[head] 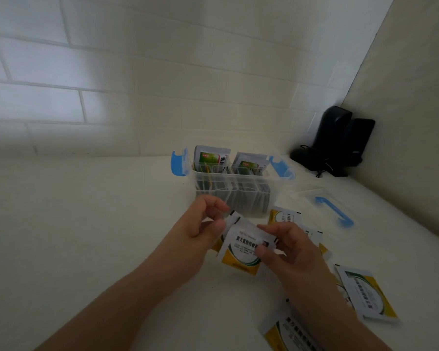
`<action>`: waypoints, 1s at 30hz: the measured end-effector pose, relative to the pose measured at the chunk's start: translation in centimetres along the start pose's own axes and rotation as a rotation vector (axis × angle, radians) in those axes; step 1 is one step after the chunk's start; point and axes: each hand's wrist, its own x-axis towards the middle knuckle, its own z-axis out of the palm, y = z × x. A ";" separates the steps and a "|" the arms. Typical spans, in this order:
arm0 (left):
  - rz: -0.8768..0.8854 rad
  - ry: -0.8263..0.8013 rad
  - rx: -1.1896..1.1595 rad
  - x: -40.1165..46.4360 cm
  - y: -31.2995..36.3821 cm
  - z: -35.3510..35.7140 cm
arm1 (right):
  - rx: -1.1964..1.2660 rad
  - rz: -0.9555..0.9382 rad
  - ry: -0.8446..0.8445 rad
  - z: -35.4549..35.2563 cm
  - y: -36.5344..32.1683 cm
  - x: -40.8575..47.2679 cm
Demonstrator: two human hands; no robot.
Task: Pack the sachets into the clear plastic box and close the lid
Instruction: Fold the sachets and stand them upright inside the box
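Note:
The clear plastic box (249, 198) with blue side latches stands open on the white counter, several sachets upright inside, two green-and-white ones (211, 155) poking above the rim. Just in front of it, both hands hold white-and-yellow sachets (241, 252). My left hand (203, 224) pinches their upper left corner; my right hand (287, 247) grips the right edge. The clear lid (312, 196) with a blue handle lies flat to the right of the box. More loose sachets lie at the right (370, 292), near the box (284, 215) and near the bottom edge (289, 330).
A black device with a cable (337, 143) stands in the back right corner. A tiled wall (137, 84) runs behind the counter and a plain wall (411, 122) closes the right side. Bare white counter (74, 224) spreads to the left.

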 end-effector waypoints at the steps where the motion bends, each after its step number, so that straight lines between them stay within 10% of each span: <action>1: -0.019 -0.044 -0.009 -0.1 0.0 0.2 | 0.003 0.003 -0.014 0.0 0.0 0.0; 11: 0.139 -0.139 0.491 -0.6 -0.9 0.6 | -0.245 -0.076 -0.005 0.3 0.0 -0.5; 21: 0.151 -0.141 0.482 -0.9 -0.7 0.6 | -0.411 -0.102 -0.048 0.6 -0.5 -1.1; 30: -0.012 0.102 -0.338 -0.3 2.4 1.2 | 0.179 0.044 -0.171 0.3 -3.0 -0.8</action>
